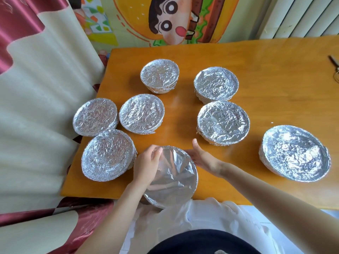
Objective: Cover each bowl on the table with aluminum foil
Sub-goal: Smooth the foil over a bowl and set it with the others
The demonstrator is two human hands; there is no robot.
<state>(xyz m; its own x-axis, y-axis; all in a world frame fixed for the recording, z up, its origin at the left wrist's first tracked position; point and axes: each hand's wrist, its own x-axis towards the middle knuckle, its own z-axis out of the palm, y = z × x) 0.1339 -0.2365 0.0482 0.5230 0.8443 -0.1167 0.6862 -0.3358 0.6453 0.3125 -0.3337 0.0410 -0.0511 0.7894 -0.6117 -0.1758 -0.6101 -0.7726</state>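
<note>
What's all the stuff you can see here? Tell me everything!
left bowls: four, silver foil-covered, left half of the table
right bowls: three, silver foil-covered, right half of the table
near bowl: one, smoother silver foil, at the near table edge
table: one, orange-brown wood, centre
small metal object: one, grey, far right of the table; too small to identify
curtain: one, cream and dark red, left
cartoon picture: one, colourful, wall behind the table
radiator: one, white, top right
left hand: one, grips the near bowl's foil rim
right hand: one, touches the near bowl's right side
</note>
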